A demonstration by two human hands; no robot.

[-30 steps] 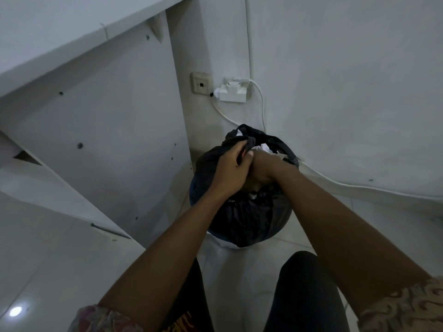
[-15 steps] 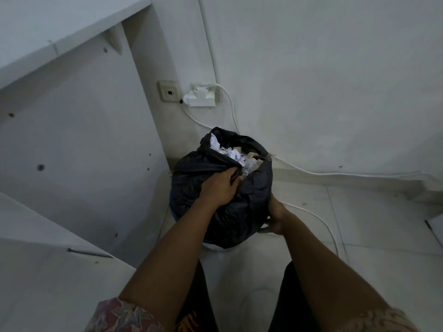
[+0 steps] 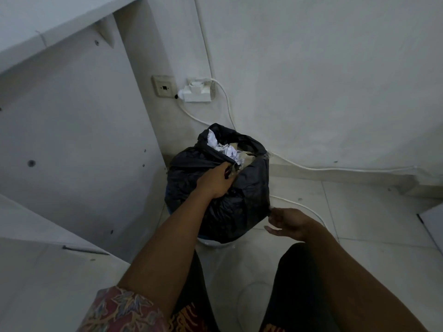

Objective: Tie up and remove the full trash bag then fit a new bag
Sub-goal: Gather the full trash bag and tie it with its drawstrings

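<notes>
Right hand now beside one bag

— The trash bag is thin black plastic, crinkled all over, with a dull sheen on its folds.
— And the crumpled paper in its mouth is white and matt. What about the floor tiles?
— Pale, smooth and glossy. The wall is matt paint, faintly rough.
— The cable and the plug adapter look like smooth white plastic. The sleeve is printed cloth, matt.
</notes>
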